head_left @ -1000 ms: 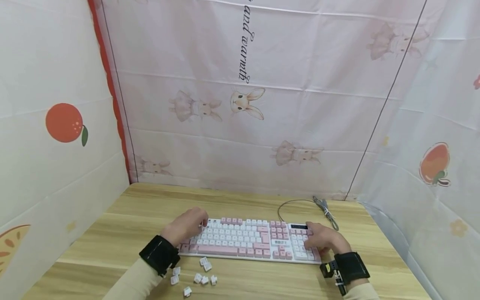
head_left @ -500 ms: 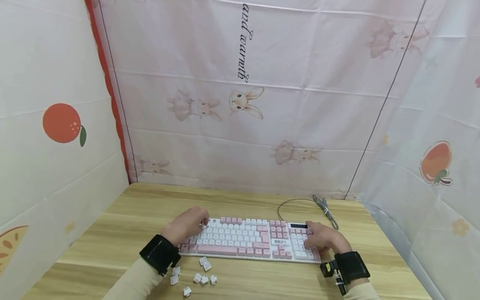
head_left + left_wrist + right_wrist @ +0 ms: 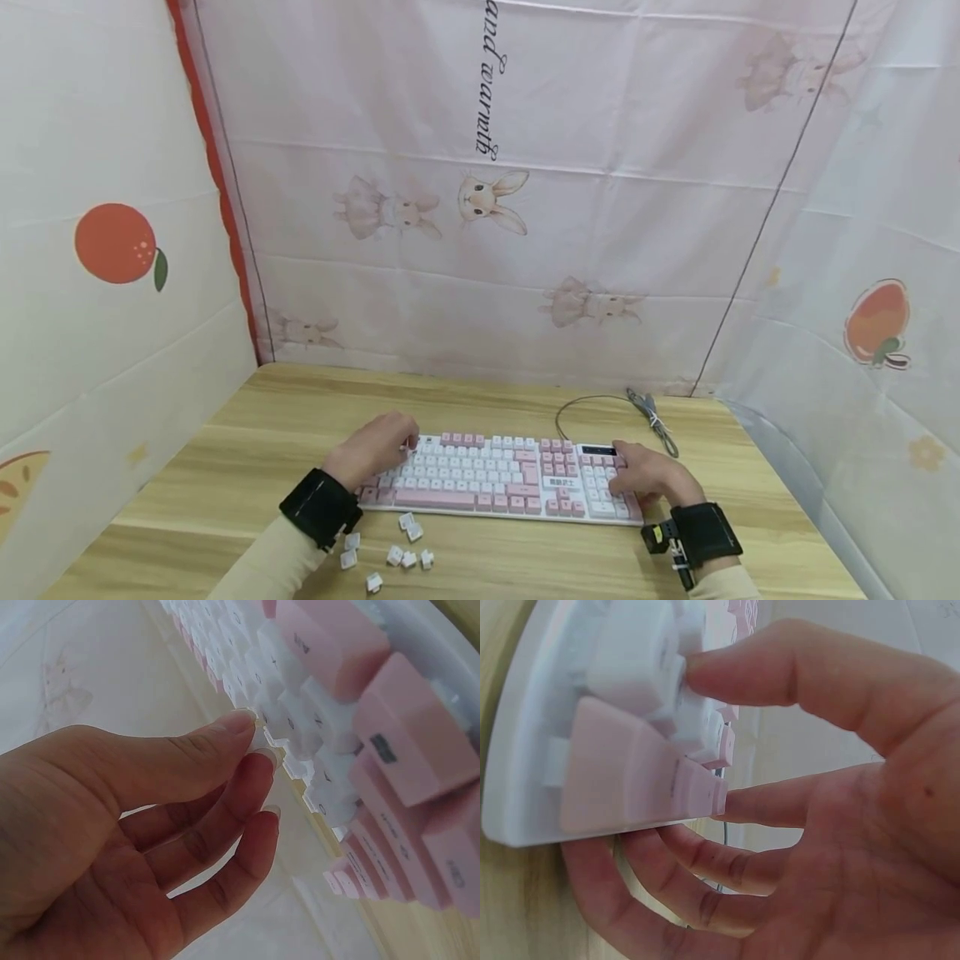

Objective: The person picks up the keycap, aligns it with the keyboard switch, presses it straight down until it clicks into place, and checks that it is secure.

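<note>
Across the desk, as the head camera shows me, a pink and white keyboard lies with its long side toward the person and its number keys at the right. I have the left hand over its far left corner and the right hand at its right end; I judge this wide spacing leaves the middle free and helps keep the board from sliding. Loose white keys lie apart from the near edge, close to the left wrist, probably grouped there for easy reach. Behind the board a grey cable curves to a tied bundle, likely gathered so that its slack does not sprawl. Black cuffs wrap both wrists, and I take them to carry the cameras.

Through the left wrist camera, I see the thumb and fingers bent, their tips drawn narrowly together on what looks like a white key. Such a small part seems to call for a fingertip pinch, though I cannot tell whether it is seated or free.

Through the right wrist camera, I have the thumb on a white number key and the other fingers bent around and under the edge beside the pink key, a grip on the keyboard that presumably steadies it.
</note>
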The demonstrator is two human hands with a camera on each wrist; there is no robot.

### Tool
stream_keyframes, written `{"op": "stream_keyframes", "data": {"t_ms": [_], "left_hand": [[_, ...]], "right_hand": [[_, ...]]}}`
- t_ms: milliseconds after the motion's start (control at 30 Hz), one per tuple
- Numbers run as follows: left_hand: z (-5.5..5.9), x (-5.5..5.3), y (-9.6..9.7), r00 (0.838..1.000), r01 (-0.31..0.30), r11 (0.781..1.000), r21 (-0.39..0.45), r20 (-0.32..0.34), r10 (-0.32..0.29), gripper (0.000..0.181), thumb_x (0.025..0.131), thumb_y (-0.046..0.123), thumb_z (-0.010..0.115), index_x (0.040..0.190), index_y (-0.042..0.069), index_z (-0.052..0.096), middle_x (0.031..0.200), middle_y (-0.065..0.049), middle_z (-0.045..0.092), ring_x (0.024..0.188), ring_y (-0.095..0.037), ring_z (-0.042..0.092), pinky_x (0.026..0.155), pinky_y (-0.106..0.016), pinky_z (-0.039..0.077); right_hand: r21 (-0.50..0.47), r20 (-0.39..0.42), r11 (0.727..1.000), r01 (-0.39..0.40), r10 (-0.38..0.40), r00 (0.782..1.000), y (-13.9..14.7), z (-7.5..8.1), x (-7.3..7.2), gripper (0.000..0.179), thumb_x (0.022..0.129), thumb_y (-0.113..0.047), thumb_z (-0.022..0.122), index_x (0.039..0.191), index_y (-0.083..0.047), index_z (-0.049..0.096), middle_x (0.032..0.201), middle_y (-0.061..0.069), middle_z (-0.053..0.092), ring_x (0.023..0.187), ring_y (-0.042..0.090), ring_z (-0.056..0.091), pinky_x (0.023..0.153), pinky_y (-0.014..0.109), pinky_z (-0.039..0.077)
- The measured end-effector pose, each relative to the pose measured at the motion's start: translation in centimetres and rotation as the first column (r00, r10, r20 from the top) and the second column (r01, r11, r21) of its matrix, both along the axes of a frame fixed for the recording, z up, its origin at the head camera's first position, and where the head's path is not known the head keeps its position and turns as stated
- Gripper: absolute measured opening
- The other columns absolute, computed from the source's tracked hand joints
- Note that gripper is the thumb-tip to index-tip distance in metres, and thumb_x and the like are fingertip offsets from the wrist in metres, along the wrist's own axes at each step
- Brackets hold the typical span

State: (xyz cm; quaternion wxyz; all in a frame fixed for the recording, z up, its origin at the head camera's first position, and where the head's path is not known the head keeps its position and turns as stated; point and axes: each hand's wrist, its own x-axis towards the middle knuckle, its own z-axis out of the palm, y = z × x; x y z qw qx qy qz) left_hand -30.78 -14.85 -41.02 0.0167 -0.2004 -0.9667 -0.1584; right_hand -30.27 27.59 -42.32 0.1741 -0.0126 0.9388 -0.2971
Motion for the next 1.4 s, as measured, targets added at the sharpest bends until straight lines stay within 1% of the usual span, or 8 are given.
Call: {"op": "stream_keyframes", "data": {"t_ms": [133,367,567,800,967,1200,1300,1400], "left_hand": [[0.17,0.03,-0.01,1.0,0.003,1.0,0.005,-0.006,-0.003,0.018,0.084,-0.009,0.074,0.096,0.004,0.077,0.099,-0.011,0.076,0.088,-0.02,0.068,0.083,-0.042,0.058],[0.28,-0.01,-0.2,1.0,-0.003,1.0,0.013,-0.015,0.004,0.02,0.083,-0.01,0.074,0.097,0.004,0.077,0.101,-0.01,0.076,0.093,-0.023,0.069,0.085,-0.042,0.058],[0.33,-0.17,-0.32,1.0,0.004,1.0,0.018,-0.006,-0.004,0.019,0.083,-0.008,0.075,0.097,0.005,0.077,0.099,-0.01,0.076,0.091,-0.023,0.07,0.085,-0.042,0.059],[0.1,-0.23,-0.49,1.0,-0.002,1.0,0.012,-0.001,0.002,0.018,0.084,-0.008,0.074,0.096,0.004,0.077,0.099,-0.009,0.076,0.09,-0.02,0.068,0.084,-0.042,0.058],[0.12,-0.15,-0.52,1.0,-0.011,1.0,0.017,-0.002,0.011,0.017,0.085,-0.008,0.075,0.096,0.004,0.076,0.1,-0.01,0.075,0.09,-0.021,0.068,0.085,-0.043,0.058],[-0.03,0.03,-0.74,0.999,-0.033,0.999,0.017,0.026,0.032,0.016,0.085,-0.007,0.075,0.096,0.005,0.075,0.099,-0.009,0.074,0.089,-0.02,0.065,0.085,-0.043,0.057],[0.01,0.01,-0.78,0.999,-0.03,0.999,0.019,0.019,0.03,0.016,0.085,-0.007,0.075,0.096,0.005,0.076,0.099,-0.008,0.074,0.088,-0.019,0.064,0.084,-0.044,0.057],[0.16,-0.14,-0.78,1.0,-0.022,1.0,0.012,0.003,0.022,0.016,0.085,-0.007,0.075,0.096,0.005,0.076,0.098,-0.008,0.074,0.088,-0.019,0.064,0.084,-0.043,0.056]], "right_hand": [[0.007,-0.004,1.0,-0.001,0.001,1.0,0.12,0.05,0.02,0.093,0.082,-0.012,0.075,0.157,0.01,0.024,0.151,0.036,0.04,0.102,0.029,0.058,0.07,0.041,0.058],[0.009,0.002,1.0,-0.01,0.01,1.0,0.41,0.0,0.05,0.093,0.084,-0.013,0.075,0.157,0.01,0.023,0.149,0.034,0.042,0.102,0.029,0.057,0.071,0.041,0.057],[0.009,-0.004,1.0,-0.005,0.005,1.0,0.44,0.05,0.07,0.093,0.084,-0.013,0.074,0.157,0.01,0.023,0.149,0.035,0.04,0.103,0.03,0.056,0.071,0.04,0.056],[0.01,0.024,1.0,0.009,-0.009,1.0,0.43,-0.15,0.12,0.094,0.082,-0.013,0.075,0.158,0.009,0.022,0.15,0.035,0.041,0.1,0.028,0.057,0.07,0.038,0.056],[0.008,0.004,1.0,0.003,-0.003,1.0,0.31,-0.08,0.21,0.094,0.082,-0.012,0.074,0.158,0.009,0.023,0.148,0.034,0.043,0.099,0.027,0.057,0.068,0.037,0.055],[-0.003,-0.029,1.0,-0.005,0.005,1.0,-0.16,-0.3,0.27,0.092,0.081,-0.009,0.074,0.157,0.01,0.025,0.145,0.035,0.047,0.088,0.024,0.059,0.065,0.038,0.056],[-0.002,-0.029,1.0,-0.007,0.007,1.0,-0.19,-0.28,0.22,0.092,0.081,-0.009,0.074,0.157,0.01,0.025,0.144,0.035,0.047,0.088,0.024,0.059,0.065,0.038,0.056],[0.004,-0.022,1.0,-0.006,0.006,1.0,0.01,-0.09,0.12,0.093,0.082,-0.01,0.074,0.157,0.009,0.024,0.146,0.034,0.045,0.092,0.025,0.058,0.066,0.038,0.056]]}}
